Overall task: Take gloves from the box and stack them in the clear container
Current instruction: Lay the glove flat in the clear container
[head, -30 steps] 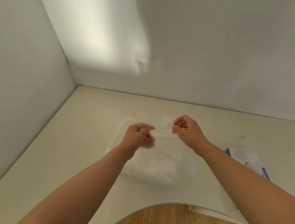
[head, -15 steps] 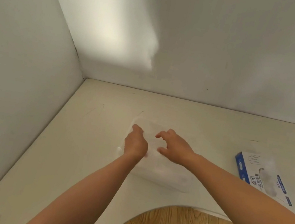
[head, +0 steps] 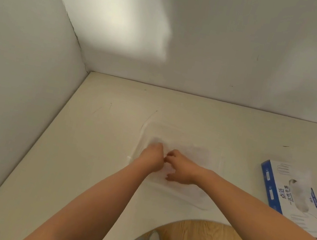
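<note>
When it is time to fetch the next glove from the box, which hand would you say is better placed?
Right, probably. The glove box lies to the right of the clear container, on the side of the right hand; the left hand would have to cross over the right arm.

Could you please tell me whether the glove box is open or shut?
Open: the glove box lies flat, and a glove pokes from the slot in its top.

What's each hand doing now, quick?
Left hand: curled in the clear container; grip cannot be told.
Right hand: same, cannot be told.
</note>
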Demonstrator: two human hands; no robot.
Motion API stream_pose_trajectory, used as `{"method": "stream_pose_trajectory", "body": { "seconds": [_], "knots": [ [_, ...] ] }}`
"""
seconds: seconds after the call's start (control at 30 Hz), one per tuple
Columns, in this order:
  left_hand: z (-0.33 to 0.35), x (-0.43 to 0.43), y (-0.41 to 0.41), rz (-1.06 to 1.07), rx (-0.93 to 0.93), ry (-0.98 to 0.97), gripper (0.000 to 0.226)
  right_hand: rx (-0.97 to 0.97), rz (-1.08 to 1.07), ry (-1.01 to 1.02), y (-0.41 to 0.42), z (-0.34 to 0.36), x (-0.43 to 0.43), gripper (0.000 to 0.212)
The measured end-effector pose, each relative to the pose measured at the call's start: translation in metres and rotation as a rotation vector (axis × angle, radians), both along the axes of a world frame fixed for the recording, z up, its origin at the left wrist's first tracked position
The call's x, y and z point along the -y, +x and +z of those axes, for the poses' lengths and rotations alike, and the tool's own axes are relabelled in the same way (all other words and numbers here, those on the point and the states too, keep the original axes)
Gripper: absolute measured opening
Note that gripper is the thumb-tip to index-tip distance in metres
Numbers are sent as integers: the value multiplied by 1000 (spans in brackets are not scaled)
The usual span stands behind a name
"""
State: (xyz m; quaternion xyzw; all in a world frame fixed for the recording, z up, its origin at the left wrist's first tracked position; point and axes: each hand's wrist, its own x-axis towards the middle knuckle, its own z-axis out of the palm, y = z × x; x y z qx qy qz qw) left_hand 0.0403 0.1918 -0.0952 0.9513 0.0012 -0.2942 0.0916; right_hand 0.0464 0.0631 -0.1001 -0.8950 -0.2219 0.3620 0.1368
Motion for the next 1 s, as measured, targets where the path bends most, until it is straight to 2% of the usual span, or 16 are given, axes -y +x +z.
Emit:
{"method": "stream_pose_trajectory", "body": {
  "seconds": [0.1, 0.17, 0.23, 0.4, 0.53, 0.6, 0.67, 0.7, 0.8, 0.9, 1.0],
  "knots": [
    [-10, -4, 2, -53, -34, 14, 53, 129, -4, -107, 3, -1, 3, 77],
    [-16, -3, 3, -30, -43, -26, 63, 133, 8, -262, 4, -4, 5, 96],
    [-24, -5, 2, 65, -82, -70, 82, 96, -5, -314, 3, -4, 6, 110],
    [-38, -3, 2, 12, -129, 2, 98, 138, 36, -326, -1, -10, 7, 111],
    [-34, 1, 3, 109, -160, -12, 101, 142, -2, -313, 1, -26, 8, 115],
    [-26, 2, 1, 94, -147, 1, 98, 138, -9, -288, 0, -22, 10, 114],
    [-20, 2, -2, 41, -123, 37, 88, 130, 2, -254, 0, -13, 13, 109],
    [-16, 4, -2, 26, -98, 61, 75, 126, 0, -232, 1, -7, 14, 103],
    [1, 9, -2, 59, 9, 123, 37, 148, -66, -137, 6, 9, 18, 72],
    [19, 22, -4, 145, 181, 128, 26, 406, -171, 118, 8, 36, 31, 34],
    [37, 46, -4, 223, 393, 24, 23, 603, -291, 343, 9, 62, 55, 19]
  ]
}}
